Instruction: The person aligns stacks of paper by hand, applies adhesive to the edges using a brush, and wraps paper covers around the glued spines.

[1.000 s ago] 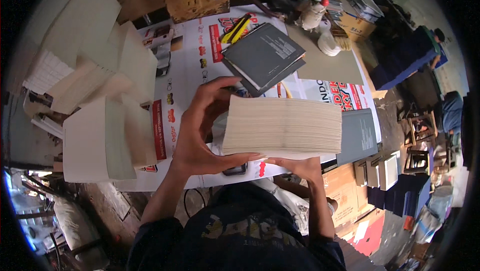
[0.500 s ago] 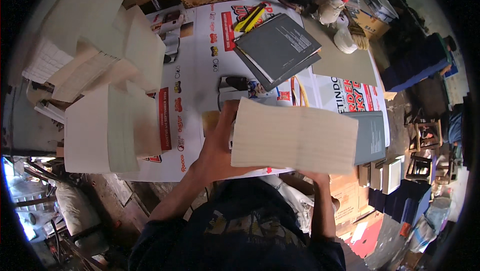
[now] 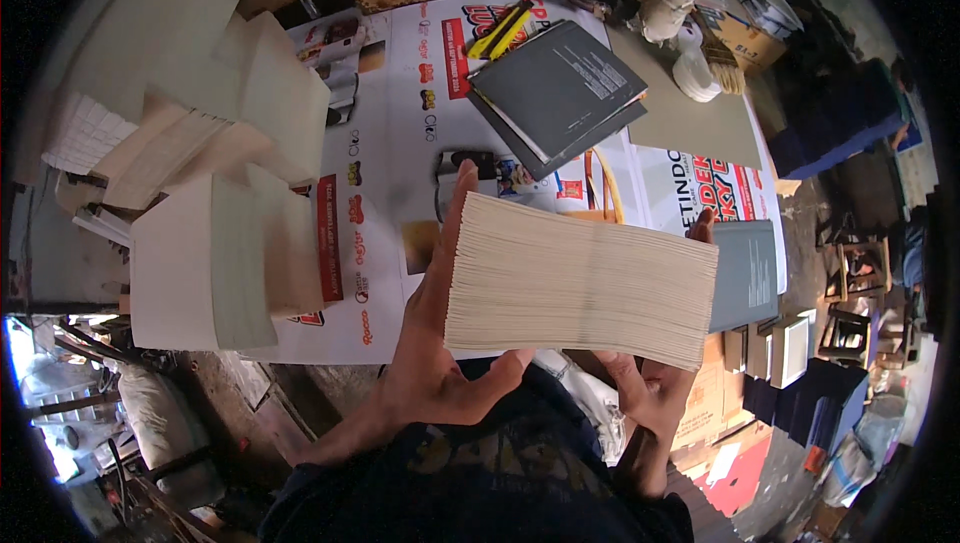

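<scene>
Between my two hands, a thick stack of cream paper (image 3: 580, 283) is held up over the table's near edge, its layered edges toward me. My left hand (image 3: 425, 363) presses along the stack's left side, fingers reaching up and thumb under its near lower edge. Gripping the right end from below is my right hand (image 3: 658, 393); its thumb is at the lower edge and fingertips show past the right side. The stack hides part of both hands. Left of it stands a pale block of paper (image 3: 180, 278) beside taller paper stacks (image 3: 150, 33).
Grey-covered books (image 3: 560, 93) lie on the printed sheet (image 3: 400, 73) covering the table, with a yellow-and-black cutter (image 3: 500, 31) beside them. Another grey book (image 3: 745, 273) is at the right edge. A brush (image 3: 725, 73) and a white tub (image 3: 695, 78) sit at the back right.
The paper stack has tilted, so its layered edges show more clearly. My left thumb has come into view below it, and more of my right hand now shows.
</scene>
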`<state>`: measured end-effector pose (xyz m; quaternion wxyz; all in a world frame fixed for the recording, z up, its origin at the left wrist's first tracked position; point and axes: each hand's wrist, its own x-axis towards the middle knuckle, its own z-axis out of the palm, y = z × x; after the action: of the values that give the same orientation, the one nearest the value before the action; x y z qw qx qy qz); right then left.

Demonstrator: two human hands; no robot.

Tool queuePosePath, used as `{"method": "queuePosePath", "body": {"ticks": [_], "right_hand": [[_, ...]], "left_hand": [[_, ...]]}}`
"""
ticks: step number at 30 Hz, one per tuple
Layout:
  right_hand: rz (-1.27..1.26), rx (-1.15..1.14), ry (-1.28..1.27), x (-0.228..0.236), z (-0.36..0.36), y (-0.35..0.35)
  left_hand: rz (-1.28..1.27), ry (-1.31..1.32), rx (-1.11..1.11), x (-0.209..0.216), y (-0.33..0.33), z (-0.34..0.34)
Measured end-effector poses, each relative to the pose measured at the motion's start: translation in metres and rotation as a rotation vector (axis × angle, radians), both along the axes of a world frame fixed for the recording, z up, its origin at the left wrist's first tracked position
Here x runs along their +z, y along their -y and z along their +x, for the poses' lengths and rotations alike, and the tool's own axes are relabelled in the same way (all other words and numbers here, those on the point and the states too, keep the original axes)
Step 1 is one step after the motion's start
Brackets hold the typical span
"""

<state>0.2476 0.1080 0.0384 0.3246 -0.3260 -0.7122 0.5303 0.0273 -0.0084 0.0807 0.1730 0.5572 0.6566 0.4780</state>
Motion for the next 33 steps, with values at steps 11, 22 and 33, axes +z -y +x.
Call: {"method": "queuePosePath", "body": {"ticks": [11,22,33], "right_hand": [[0.305,-0.138,-0.106,0.022,-0.028,-0.012],[0.347,-0.134,-0.119,0.028,-0.033,-0.017],[0.3,0.058,0.079,-0.017,-0.024,-0.029]], "left_hand": [[0.081,0.209,0.197,-0.035,-0.01,0.002],[0.278,0.173,0.162,-0.02,-0.02,0.008],[0.251,-0.129,0.192,-0.029,-0.017,-0.005]]}}
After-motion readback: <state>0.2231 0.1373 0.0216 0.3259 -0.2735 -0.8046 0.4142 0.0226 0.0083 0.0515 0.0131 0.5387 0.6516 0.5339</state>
